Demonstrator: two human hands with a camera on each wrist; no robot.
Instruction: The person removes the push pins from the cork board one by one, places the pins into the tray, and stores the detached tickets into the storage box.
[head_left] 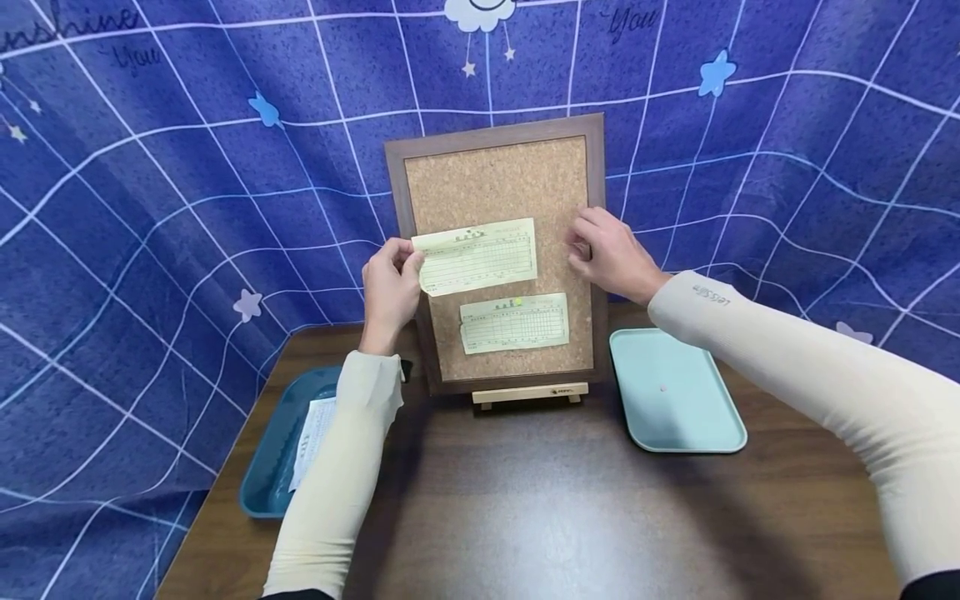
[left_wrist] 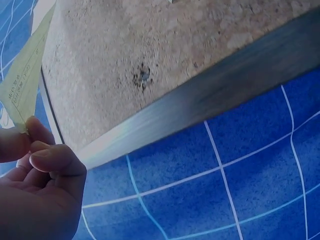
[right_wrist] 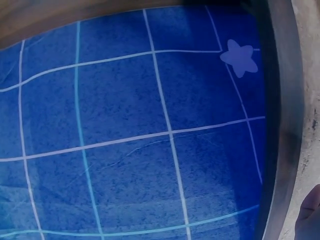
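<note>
Pale-green paper with a printed grid, the upper rectangular form (head_left: 487, 260) lies across the middle of the brown-framed rectangular corkboard (head_left: 495, 183), its left end lifted off the cork. Your left hand (head_left: 392, 282) pinches that left end between thumb and fingers, at the board's left edge. Your right hand (head_left: 611, 254) is over the right side of the frame, to the right of the form and apart from it, fingers curled inward; you can't tell from these views whether they hold anything. Below, on the cork, is a second pale-green printed form (head_left: 517, 325) with a small yellow-green dot (head_left: 517, 302) near its top edge. The board leans on a light wooden stand (head_left: 530, 393) at the far side of your dark brown wooden table (head_left: 555, 517). To the right sits a pale-blue rectangular tray (head_left: 675, 358); to the left, a dark-blue tray (head_left: 288, 408) holding white printed paper (head_left: 310, 437).
</note>
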